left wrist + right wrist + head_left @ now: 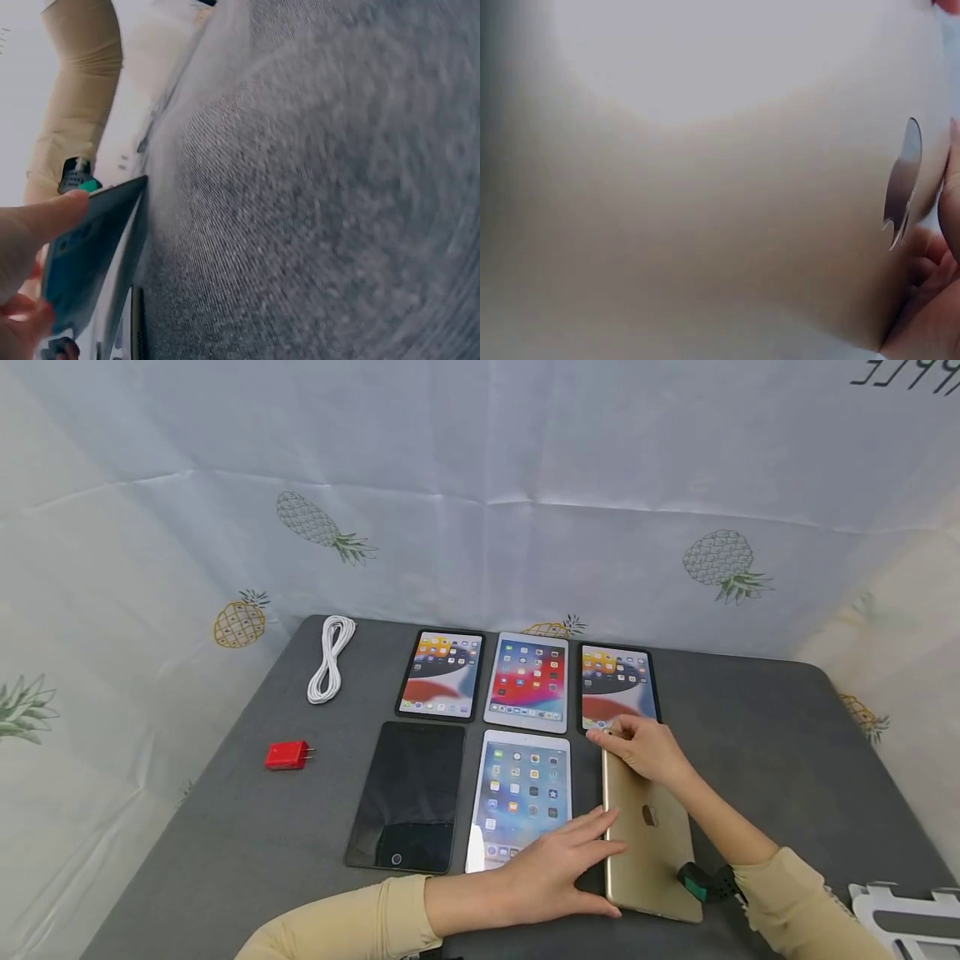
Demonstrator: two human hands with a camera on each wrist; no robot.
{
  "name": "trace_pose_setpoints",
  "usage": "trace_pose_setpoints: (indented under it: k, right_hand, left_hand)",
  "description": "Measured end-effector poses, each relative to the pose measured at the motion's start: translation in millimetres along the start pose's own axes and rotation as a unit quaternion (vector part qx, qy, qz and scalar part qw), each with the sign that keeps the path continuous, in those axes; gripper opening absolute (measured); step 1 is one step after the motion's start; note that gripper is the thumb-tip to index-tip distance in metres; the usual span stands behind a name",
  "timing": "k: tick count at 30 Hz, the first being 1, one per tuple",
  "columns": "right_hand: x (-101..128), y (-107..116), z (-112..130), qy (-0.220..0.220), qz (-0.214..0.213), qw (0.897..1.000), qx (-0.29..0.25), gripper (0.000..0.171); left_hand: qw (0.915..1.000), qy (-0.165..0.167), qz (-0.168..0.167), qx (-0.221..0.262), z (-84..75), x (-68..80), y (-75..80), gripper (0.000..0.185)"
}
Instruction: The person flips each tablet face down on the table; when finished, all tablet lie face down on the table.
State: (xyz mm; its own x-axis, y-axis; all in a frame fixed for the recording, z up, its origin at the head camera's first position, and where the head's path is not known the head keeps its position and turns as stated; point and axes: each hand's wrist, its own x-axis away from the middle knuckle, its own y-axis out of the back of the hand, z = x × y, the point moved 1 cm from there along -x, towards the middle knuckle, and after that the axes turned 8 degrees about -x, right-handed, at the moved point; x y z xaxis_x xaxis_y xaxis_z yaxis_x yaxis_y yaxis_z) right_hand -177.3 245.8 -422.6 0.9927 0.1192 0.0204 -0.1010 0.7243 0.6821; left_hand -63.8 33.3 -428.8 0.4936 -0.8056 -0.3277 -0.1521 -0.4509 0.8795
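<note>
A gold tablet (pixel 651 835) with an apple logo on its back stands tilted, its left edge raised. My right hand (pixel 645 747) pinches it at the top left corner. Along the raised left edge, my left hand (pixel 558 868) touches the tablet with spread, fairly straight fingers, the thumb near the lower corner. In the left wrist view the dark screen side of the tablet (pixel 86 259) shows beside that thumb. The logo (pixel 904 180) and back fill the right wrist view. A white tablet (pixel 522 789) lies screen up beside the left hand. Behind the right hand lies a black-framed tablet (pixel 618 681).
More tablets lie flat: a white one (pixel 527 681), a black-framed one (pixel 441 672) and a dark-screened one (pixel 408 793). A coiled white cable (pixel 327 664) and a red plug adapter (pixel 288 755) sit on the left. A white slotted stand (pixel 903 910) is at the lower right.
</note>
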Motion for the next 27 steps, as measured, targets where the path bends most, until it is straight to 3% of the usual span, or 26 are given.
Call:
trace_pose_setpoints:
  k: [6,13,23,27]
  right_hand:
    - [-1,-6,-7,0.038,0.0,0.999,-0.004,0.032]
    - [0,-8,-13,0.049,0.009,0.999,-0.002,0.024]
    - [1,-6,-20,0.036,0.029,0.999,0.003,0.019]
    - [1,-5,-21,0.036,0.025,0.999,0.006,0.017]
  left_hand:
    - [0.9973,0.005,0.038,-0.062,3.9,-0.1,-7.4,0.076]
    - [0.9889,-0.002,0.032,-0.145,9.7,1.4,-13.7,0.08]
    - [0.9767,-0.019,0.082,-0.197,11.6,-0.6,-20.8,0.085]
    - [0.9761,-0.019,0.088,-0.198,11.9,-0.9,-22.6,0.085]
